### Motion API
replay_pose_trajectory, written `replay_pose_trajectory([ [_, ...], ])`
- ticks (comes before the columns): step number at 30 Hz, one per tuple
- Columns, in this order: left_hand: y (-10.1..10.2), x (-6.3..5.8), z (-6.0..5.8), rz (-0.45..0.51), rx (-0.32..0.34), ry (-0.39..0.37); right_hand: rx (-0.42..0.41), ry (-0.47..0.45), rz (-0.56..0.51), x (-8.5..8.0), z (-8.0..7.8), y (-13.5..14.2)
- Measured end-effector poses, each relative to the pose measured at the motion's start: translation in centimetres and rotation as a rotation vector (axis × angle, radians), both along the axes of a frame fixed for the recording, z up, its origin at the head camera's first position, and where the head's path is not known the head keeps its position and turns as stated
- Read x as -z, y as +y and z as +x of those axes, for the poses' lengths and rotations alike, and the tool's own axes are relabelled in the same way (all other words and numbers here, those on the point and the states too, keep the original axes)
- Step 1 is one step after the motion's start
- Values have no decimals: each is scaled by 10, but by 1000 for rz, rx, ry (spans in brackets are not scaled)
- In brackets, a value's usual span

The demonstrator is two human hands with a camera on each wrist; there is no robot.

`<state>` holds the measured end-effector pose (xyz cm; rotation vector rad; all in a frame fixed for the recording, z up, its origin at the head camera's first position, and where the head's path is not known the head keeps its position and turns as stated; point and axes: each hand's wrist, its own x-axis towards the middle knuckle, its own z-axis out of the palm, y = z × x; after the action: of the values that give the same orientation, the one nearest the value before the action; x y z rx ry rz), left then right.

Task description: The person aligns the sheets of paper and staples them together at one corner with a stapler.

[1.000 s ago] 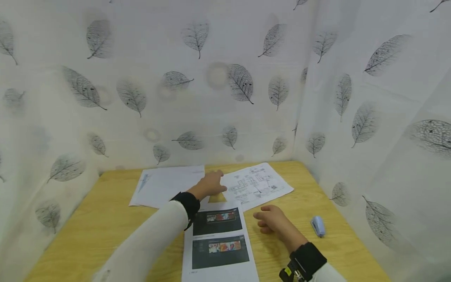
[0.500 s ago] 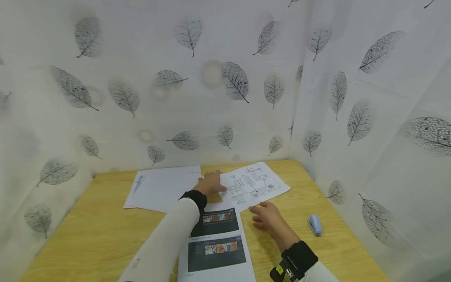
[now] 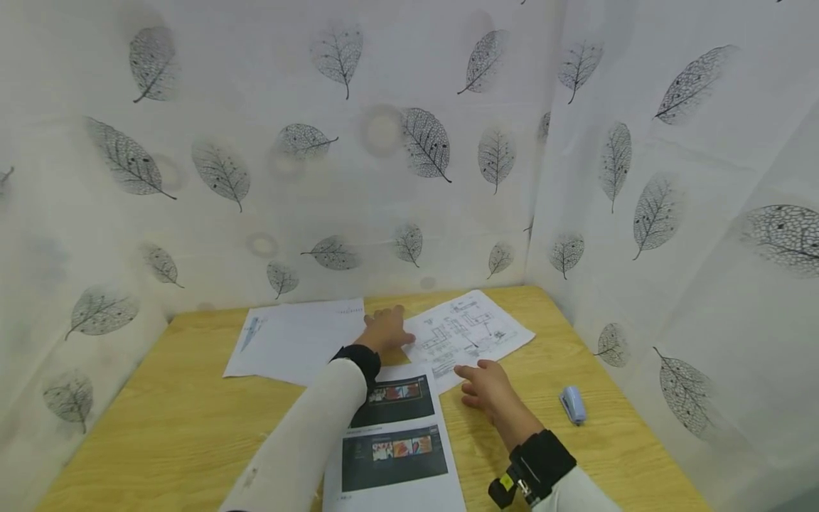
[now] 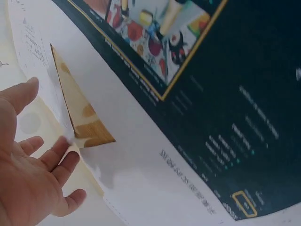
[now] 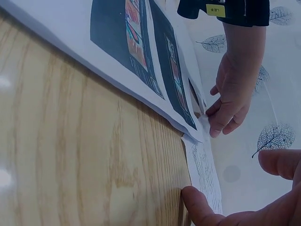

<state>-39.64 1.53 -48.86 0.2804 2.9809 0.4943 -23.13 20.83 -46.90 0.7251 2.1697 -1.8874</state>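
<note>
At the back of the table, my left hand (image 3: 386, 330) reaches over to a paper sheet with line diagrams (image 3: 476, 327), its fingers spread and the fingertips at the sheet's left edge. In the left wrist view the fingers (image 4: 55, 155) are extended and apart. My right hand (image 3: 491, 392) hovers by the same sheet's near corner, thumb and index finger parted, nothing held. A sheet printed with dark screenshots (image 3: 395, 492) lies in front, between my arms, its far end overlapping the diagram sheet. The left forearm covers part of its left side.
A mostly white sheet (image 3: 297, 348) lies at the back left. To the right of my right hand is a small light-blue stapler (image 3: 572, 405). A leaf-patterned curtain (image 3: 377, 213) stands behind the wooden table (image 3: 153, 434) and along its sides.
The diagram sheet has turned slightly and shifted a little to the right. Both hands stay near it with small movements. The head view has also shifted a little.
</note>
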Motion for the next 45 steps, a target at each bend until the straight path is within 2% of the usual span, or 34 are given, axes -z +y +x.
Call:
replay_pose_trajectory([
  [4, 2, -2, -1, 62, 26, 40, 11, -1, 13, 0, -1, 0],
  [9, 9, -5, 2, 221, 26, 49, 15, -8, 16, 1, -2, -1],
  [11, 12, -8, 5, 285, 3, 38, 15, -9, 16, 2, -2, -1],
  [16, 19, -18, 13, 447, -115, -2, 25, -6, 15, 4, -3, -2],
  [22, 18, -22, 10, 644, -180, -63, 27, 1, 10, 6, -2, 1],
  [27, 16, -22, 9, 731, -228, -71, 28, 10, -3, 6, -2, 0],
  [32, 19, -27, 10, 849, -257, -94, 15, 25, -21, 5, -2, 7],
  [38, 23, -39, 20, 982, -267, -183, 52, 37, 5, 7, -4, 19],
  [45, 16, -45, 34, 1014, -242, -179, 85, 83, -115, 15, -8, 33],
])
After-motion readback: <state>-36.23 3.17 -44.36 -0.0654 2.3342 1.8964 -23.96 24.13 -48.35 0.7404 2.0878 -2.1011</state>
